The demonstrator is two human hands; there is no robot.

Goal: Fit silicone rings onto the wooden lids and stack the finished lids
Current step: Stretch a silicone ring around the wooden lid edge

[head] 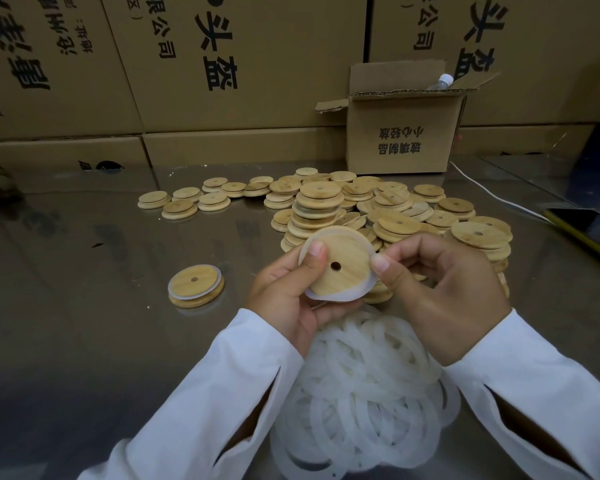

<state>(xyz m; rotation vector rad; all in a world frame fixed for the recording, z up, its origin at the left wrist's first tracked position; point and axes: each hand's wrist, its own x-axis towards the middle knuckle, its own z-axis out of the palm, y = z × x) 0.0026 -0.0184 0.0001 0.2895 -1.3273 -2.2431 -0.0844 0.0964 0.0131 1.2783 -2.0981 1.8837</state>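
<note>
My left hand grips a round wooden lid with a centre hole, thumb pressing on its upper left edge. A translucent silicone ring lies partly around the lid's rim. My right hand pinches the ring at the lid's right edge with thumb and fingers. One lid with a ring fitted lies flat on the steel table to the left. A heap of loose silicone rings sits below my hands. A pile of bare wooden lids spreads behind them.
The reflective steel table carries a small open cardboard box at the back right, with a bottle cap showing inside. Large cartons wall off the back. A white cable and a yellow-edged object lie at the right.
</note>
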